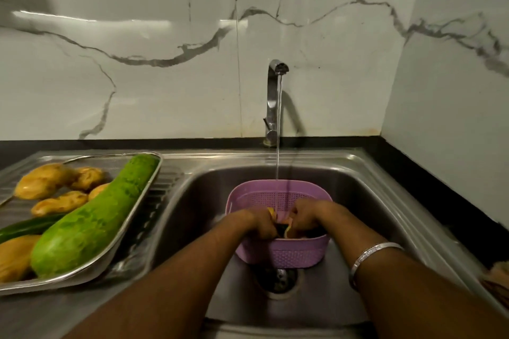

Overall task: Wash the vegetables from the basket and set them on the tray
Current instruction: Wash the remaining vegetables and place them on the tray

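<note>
A lilac perforated basket (278,253) sits low in the middle of the frame, inside the steel sink (369,201), just above the drain (278,279). Both hands are down in it. The left hand (260,224) has its fingers curled round a yellow-orange vegetable piece (271,212) at the basket's centre, and the right hand (305,219) is curled beside it, pinching something pale orange and dark (286,228) between the two hands; exactly what that item is cannot be made out. A silver bangle (369,254) rings the right forearm at lower right.

A thin stream of water (278,129) falls from the chrome tap (272,102) at upper centre and lands at the basket's far rim.

At the left of the frame a steel tray (129,231) rests on the ribbed draining board (162,195), its near edge reaching toward the tabletop (41,314) at lower left. On the tray lies a long, pale green gourd (91,217), running diagonally from the tray's far right corner to its near side. Left of the gourd are several yellow-orange vegetables (44,180), wet and glossy, and a dark green cucumber-like one (27,227) lies touching the gourd's left flank. Another yellow piece (13,259) sits at the far left edge.

Behind everything rises a white marble-veined wall (165,77), with a dark strip along its base.
</note>
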Motion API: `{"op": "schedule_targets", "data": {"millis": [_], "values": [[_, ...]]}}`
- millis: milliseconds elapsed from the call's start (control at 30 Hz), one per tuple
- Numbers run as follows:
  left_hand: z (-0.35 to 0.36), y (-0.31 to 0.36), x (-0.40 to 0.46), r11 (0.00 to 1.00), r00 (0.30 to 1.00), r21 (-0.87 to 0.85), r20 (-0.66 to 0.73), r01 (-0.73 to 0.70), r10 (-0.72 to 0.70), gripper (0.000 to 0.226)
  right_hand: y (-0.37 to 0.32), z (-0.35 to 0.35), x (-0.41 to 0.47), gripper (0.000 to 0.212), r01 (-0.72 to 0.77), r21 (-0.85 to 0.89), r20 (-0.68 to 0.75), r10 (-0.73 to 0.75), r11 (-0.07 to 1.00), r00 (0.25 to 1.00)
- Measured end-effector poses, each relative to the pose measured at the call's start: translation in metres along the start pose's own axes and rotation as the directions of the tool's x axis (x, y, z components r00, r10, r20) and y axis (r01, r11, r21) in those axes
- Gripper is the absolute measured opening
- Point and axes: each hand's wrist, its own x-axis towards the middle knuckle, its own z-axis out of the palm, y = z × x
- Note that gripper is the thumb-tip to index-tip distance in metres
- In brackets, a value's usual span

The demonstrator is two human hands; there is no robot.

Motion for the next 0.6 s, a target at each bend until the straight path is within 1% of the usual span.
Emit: {"op": "schedule_targets", "data": {"millis": [67, 133, 200, 267, 333, 400, 467, 500, 533, 567, 600], "values": [[0.002, -0.002, -0.001, 0.999, 0.999, -0.034, 0.037, 0.035, -0.034, 0.044, -0.002, -0.001, 0.0, 0.056, -0.022, -0.018, 0.04, 0.023, 1.0, 0.999], [0.005, -0.004, 0.002, 0.995, 0.995, -0.081, 0.088, 0.058, -0.051, 0.046, -0.002, 0.002, 0.004, 0.06, -0.034, -0.033, 0.071, 0.036, 0.999, 0.997], [0.008, -0.004, 0.004, 0.987, 0.995, -0.146, 0.077, 0.07, -0.059, 0.046, -0.003, 0.004, 0.003, 0.058, -0.04, -0.014, 0.066, 0.04, 0.999, 0.997], [0.006, -0.002, 0.001, 0.979, 0.997, -0.19, 0.042, 0.068, -0.061, 0.044, 0.001, 0.004, 0.002, 0.056, -0.04, 0.049, 0.058, 0.038, 0.998, 0.998], [0.008, -0.002, -0.006, 0.971, 0.998, -0.232, 0.0, 0.059, -0.061, 0.041, 0.003, 0.003, -0.004, 0.052, -0.025, 0.157, 0.046, 0.018, 0.987, 0.999], [0.008, -0.003, -0.007, 0.974, 0.997, -0.223, -0.057, 0.036, -0.05, 0.036, 0.007, 0.0, -0.005, 0.047, -0.008, 0.353, 0.043, -0.008, 0.936, 0.999], [0.006, -0.008, -0.006, 0.972, 0.976, -0.235, -0.202, 0.027, -0.076, 0.025, 0.007, -0.003, -0.011, 0.044, 0.017, 0.548, 0.015, -0.03, 0.837, 0.999], [0.003, -0.01, -0.006, 0.951, 0.95, -0.31, -0.298, -0.002, -0.095, 0.021, 0.006, -0.006, -0.014, 0.043, 0.051, 0.618, -0.028, -0.044, 0.785, 0.999], [0.0, -0.012, -0.007, 0.871, 0.93, -0.486, -0.347, -0.067, -0.122, 0.023, 0.004, -0.008, -0.017, 0.041, 0.096, 0.681, -0.087, -0.05, 0.726, 0.995], [-0.004, -0.012, -0.008, 0.717, 0.922, -0.679, -0.362, -0.159, -0.139, 0.029, 0.003, -0.01, -0.018, 0.04, 0.149, 0.729, -0.152, -0.054, 0.668, 0.987], [-0.007, -0.009, -0.013, 0.529, 0.936, -0.823, -0.324, -0.208, -0.135, 0.035, 0.002, -0.011, -0.019, 0.04, 0.199, 0.765, -0.21, -0.054, 0.612, 0.976]]}}
